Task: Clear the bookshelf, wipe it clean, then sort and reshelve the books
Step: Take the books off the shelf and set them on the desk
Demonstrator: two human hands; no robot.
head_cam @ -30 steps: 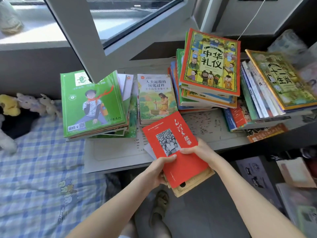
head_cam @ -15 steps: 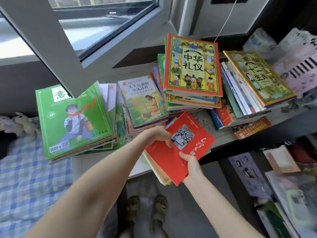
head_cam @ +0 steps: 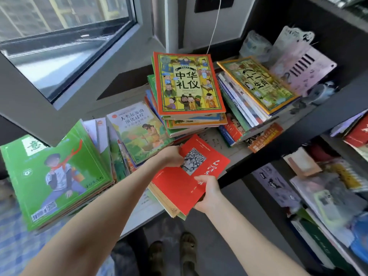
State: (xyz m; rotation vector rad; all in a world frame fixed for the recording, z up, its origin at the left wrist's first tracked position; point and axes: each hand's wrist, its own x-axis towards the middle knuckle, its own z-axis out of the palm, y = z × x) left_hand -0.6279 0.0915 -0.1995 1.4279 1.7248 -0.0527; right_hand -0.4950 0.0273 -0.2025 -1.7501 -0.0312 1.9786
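where right hand (head_cam: 209, 194) grips, book (head_cam: 180, 183) overhangs desk (head_cam: 139, 222).

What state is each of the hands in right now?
Left hand: holding the red book's far edge.
Right hand: holding its near corner.

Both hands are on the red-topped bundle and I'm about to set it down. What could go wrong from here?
1. The red-topped bundle hangs past the front edge of the ledge; released here, it may tip off.
2. The gap ahead is narrow; pushing in could nudge the uneven pile under the 中华礼仪 book.
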